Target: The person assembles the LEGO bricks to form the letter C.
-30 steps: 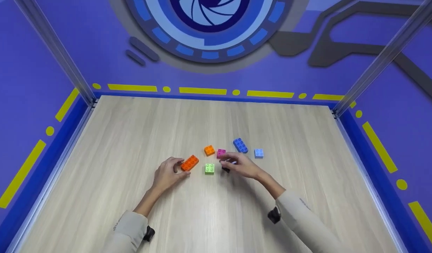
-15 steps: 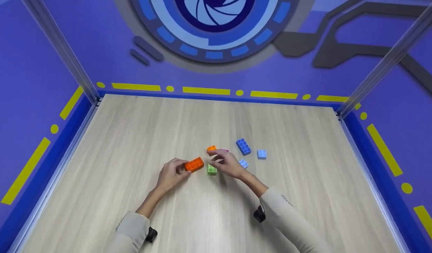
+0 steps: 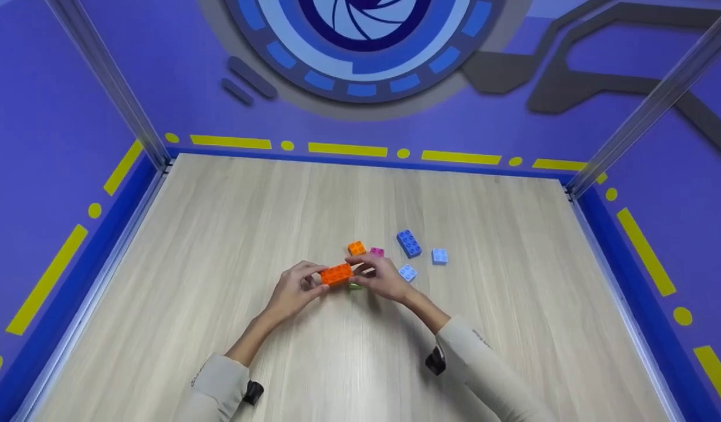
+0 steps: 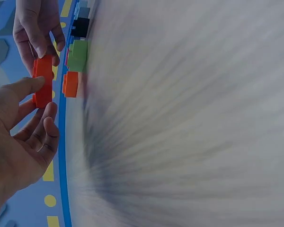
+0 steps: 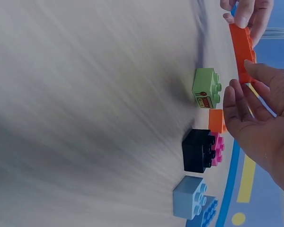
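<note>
A long red-orange toy building brick (image 3: 336, 274) is held up off the table between both hands. My left hand (image 3: 293, 290) grips its left end between thumb and fingers. At the other end, my right hand (image 3: 384, 278) pinches the brick, its thumb on the side in the right wrist view. Just below sits a light green brick (image 5: 204, 87) with a small printed picture, mostly covered in the head view. A black brick (image 5: 196, 150) stands near the right hand, hidden from the head view.
Behind the hands lie a small orange brick (image 3: 356, 248) and a pink brick (image 3: 377, 252). To the right are a long blue brick (image 3: 408, 243), a light blue brick (image 3: 407, 272) and another light blue brick (image 3: 439, 256). Purple walls (image 3: 360, 129) enclose the wooden table (image 3: 267, 199).
The left hand has brought the red-orange brick rightward and turned it more level. My right hand has left the black brick's place, moved left and taken the red-orange brick's right end.
</note>
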Demonstrator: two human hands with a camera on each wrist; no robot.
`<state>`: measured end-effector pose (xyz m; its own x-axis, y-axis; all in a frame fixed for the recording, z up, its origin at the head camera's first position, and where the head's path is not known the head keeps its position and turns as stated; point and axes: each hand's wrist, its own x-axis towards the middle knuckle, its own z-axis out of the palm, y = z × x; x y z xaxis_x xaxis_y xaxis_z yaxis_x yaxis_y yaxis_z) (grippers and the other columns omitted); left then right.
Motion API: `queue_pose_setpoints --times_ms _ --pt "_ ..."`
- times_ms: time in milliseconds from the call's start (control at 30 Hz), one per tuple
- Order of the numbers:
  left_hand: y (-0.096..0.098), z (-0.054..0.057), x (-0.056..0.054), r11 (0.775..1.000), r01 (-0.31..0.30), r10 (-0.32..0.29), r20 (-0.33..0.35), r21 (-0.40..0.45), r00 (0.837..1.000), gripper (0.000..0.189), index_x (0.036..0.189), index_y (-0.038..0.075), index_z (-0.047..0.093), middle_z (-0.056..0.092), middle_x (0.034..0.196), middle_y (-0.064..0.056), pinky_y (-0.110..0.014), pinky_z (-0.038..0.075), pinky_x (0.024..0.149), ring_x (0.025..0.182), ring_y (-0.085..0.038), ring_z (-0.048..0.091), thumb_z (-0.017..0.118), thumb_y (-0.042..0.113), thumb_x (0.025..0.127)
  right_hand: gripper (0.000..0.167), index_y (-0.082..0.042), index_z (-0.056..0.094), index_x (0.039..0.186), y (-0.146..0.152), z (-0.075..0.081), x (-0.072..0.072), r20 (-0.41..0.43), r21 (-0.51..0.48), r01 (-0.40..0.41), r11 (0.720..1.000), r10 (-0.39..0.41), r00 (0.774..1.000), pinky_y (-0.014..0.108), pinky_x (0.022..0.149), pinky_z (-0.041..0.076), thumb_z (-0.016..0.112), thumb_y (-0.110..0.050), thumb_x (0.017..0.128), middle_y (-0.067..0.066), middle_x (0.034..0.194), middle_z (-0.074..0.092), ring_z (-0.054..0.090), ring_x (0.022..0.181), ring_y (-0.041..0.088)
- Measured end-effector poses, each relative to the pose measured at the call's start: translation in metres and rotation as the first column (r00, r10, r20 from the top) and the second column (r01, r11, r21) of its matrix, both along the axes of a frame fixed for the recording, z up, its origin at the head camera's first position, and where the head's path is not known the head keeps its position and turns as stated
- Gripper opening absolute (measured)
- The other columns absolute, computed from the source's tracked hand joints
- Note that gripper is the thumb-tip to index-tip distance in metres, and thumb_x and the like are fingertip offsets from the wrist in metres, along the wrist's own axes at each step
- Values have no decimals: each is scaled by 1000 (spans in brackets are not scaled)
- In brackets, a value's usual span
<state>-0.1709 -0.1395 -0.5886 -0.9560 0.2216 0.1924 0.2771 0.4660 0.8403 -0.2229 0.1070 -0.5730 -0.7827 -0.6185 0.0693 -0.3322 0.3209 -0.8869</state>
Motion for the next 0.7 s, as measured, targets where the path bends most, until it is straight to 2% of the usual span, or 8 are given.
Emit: queue_pose_setpoints --times_ms 100,233,333,533,700 --pt "3 4 1 999 32 -31 2 -7 1000 31 119 7 74 71 111 -9 -26 55 73 81 -16 65 79 13 89 42 9 60 133 6 -2 5 -9 -21 1 1000 -2 1000 46 94 58 71 -4 94 23 130 67 70 109 37" --pt "9 6 5 997 80 -80 -11 -18 997 32 120 4 73 71 111 -11 -28 56 75 83 -22 67 79 11 89 42 5 62 132 17 -4 15 -24 -5 7 1000 -8 1000 35 88 59 72 -9 94 20 127 69 71 103 32" --pt "16 6 8 992 118 -118 -7 -44 993 33 120 3 73 71 110 -11 -27 54 73 82 -21 67 79 11 88 40 0 65 130 28 -4 25 -27 31 20 999 -19 999 27 83 57 73 -13 94 16 123 70 70 99 25" --pt "31 5 13 978 198 -197 28 -66 980 35 119 4 73 71 108 -10 -23 52 71 80 -20 66 81 8 85 38 -3 68 125 48 -7 41 -22 78 41 996 -39 999 29 84 59 77 -15 90 14 117 71 71 97 24" --pt "44 1 14 964 254 -250 55 -82 967 37 121 3 72 71 107 -11 -21 50 71 81 -23 65 81 11 86 36 -2 70 121 63 -12 49 -37 120 54 991 -50 998 30 83 59 79 -16 89 13 112 73 71 94 24"
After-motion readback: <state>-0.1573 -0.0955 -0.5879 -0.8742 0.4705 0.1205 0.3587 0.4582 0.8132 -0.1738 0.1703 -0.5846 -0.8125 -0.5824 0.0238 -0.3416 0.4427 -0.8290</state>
